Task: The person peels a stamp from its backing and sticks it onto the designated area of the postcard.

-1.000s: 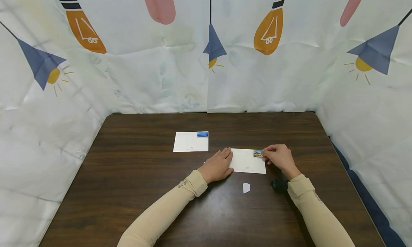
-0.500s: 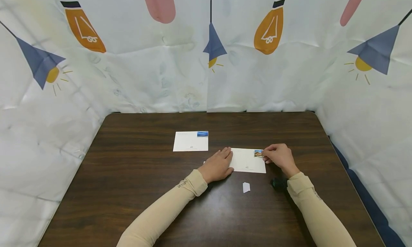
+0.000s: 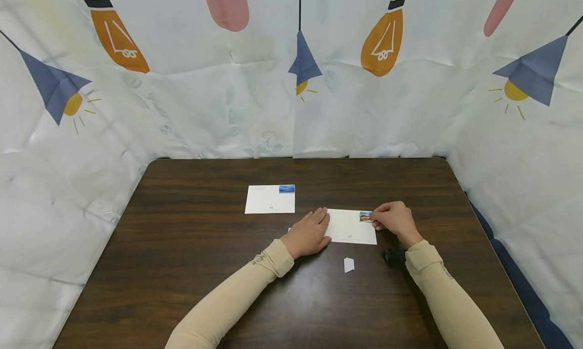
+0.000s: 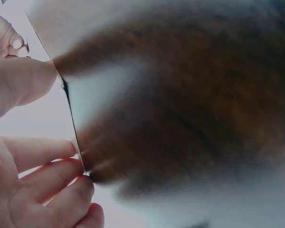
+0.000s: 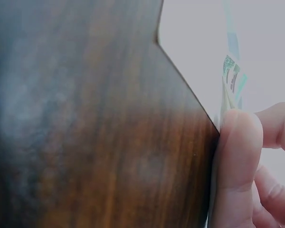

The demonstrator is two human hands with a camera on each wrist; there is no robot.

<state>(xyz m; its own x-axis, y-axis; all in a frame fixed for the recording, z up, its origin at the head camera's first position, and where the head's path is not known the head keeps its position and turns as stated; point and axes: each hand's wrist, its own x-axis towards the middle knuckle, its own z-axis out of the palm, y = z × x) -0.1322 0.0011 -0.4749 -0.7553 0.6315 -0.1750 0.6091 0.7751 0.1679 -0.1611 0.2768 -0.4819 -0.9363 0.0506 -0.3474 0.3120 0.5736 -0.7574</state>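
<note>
A white postcard [image 3: 349, 232] lies on the table, its left part hidden under my left hand [image 3: 308, 232]. That hand rests on the card with fingers extended. In the left wrist view, the thumb [image 4: 26, 78] and fingertips reach the card's edge. At the card's upper right corner, my right hand [image 3: 395, 221] pinches a small postage stamp [image 3: 365, 216] with a landscape picture. From the right wrist, the stamp [image 5: 232, 73] looks tilted up from the card, its near end between thumb and forefinger. Whether its far edge touches the card is hard to tell.
Farther back and to the left lies another postcard [image 3: 268, 201], with a blue stamp [image 3: 286, 188] at its upper right corner. A small white paper scrap [image 3: 348, 265] lies nearer me on the dark wooden table [image 3: 205, 268]. A printed white curtain [image 3: 205, 106] surrounds the table.
The stamp has shifted slightly right toward the card's corner, still pinched by my right hand. My left hand has stayed put on the card.
</note>
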